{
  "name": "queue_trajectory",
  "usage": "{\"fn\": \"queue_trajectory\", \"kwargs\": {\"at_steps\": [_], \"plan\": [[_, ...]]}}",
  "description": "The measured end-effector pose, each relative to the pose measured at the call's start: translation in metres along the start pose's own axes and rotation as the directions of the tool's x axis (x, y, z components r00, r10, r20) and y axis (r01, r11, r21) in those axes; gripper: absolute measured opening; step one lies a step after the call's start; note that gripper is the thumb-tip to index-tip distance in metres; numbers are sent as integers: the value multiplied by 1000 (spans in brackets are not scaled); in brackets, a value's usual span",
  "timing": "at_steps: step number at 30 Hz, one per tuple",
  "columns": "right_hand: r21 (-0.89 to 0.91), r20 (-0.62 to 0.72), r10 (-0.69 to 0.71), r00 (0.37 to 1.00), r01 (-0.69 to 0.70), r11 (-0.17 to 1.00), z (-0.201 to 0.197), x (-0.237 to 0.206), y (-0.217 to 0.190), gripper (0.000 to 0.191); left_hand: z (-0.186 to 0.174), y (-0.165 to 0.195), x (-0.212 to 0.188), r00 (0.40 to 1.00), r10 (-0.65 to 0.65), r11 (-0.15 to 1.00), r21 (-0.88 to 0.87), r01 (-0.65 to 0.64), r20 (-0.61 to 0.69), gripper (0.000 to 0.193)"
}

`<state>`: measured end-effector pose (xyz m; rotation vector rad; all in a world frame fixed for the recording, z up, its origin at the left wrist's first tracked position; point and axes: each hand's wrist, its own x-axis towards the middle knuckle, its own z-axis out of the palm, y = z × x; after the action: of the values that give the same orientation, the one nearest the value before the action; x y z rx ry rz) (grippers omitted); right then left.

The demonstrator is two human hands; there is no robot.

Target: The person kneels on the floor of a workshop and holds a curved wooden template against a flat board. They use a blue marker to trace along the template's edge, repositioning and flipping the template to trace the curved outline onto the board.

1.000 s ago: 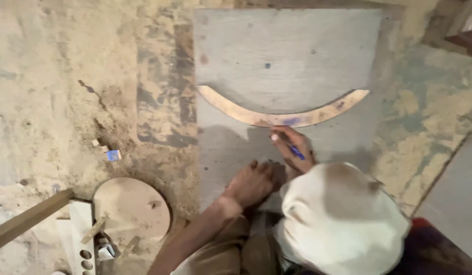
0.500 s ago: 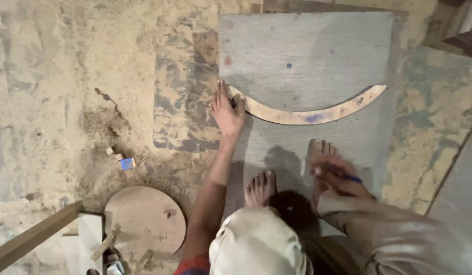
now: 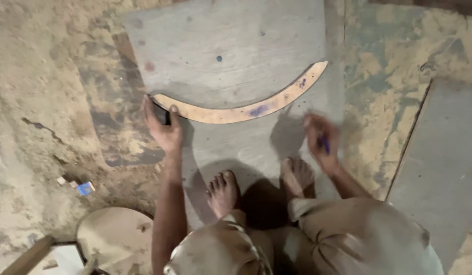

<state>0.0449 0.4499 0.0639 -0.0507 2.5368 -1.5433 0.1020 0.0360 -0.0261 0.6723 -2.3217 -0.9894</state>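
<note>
A curved tan wooden strip (image 3: pixel 246 109) with blue marks lies on a grey board (image 3: pixel 231 51) on the floor. My left hand (image 3: pixel 163 130) presses flat on the strip's left end. Below the strip's right half hovers my right hand (image 3: pixel 321 140), blurred and apart from the strip, with a blue pen (image 3: pixel 325 144) gripped in its fingers. Two bare feet (image 3: pixel 223 191) stand on the board's near part, between my arms. A tan cap and tan clothing fill the bottom of the view.
A round wooden disc (image 3: pixel 113 239) lies at the lower left, beside a wooden batten (image 3: pixel 30 257). A small blue object (image 3: pixel 84 188) sits on the dusty floor. Another grey sheet (image 3: pixel 439 168) lies at the right.
My left hand went from near the feet to the strip's left end and stays there. My right hand with the pen has risen from beside the foot toward the strip's right half.
</note>
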Motion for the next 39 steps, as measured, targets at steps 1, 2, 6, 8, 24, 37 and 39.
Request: {"fn": "queue_trajectory", "kwargs": {"at_steps": [1,2,6,8,24,37,39], "plan": [[-89,-138,-272,952,261,961,1,32,11,19,0,1,0,999,-22,1000,-12,23,25,66],[-93,-167,-330,929,319,943,-5,58,20,25,0,1,1,998,-44,999,-25,45,49,65],[12,-168,-291,942,297,955,-10,122,47,37,5,5,2,982,-136,978,-140,154,131,71],[-29,-215,-257,942,257,966,-11,129,55,37,9,6,3,990,-98,991,-77,106,105,68],[102,-187,-192,963,213,972,-16,87,64,44,-15,6,-43,986,-5,1000,-14,8,164,74],[-9,-190,-308,932,312,950,-8,84,69,40,-25,-12,-43,984,33,997,-69,-21,176,76],[5,-192,-315,930,321,947,-6,83,71,39,-29,-9,-45,978,-40,998,-34,48,206,75]]}}
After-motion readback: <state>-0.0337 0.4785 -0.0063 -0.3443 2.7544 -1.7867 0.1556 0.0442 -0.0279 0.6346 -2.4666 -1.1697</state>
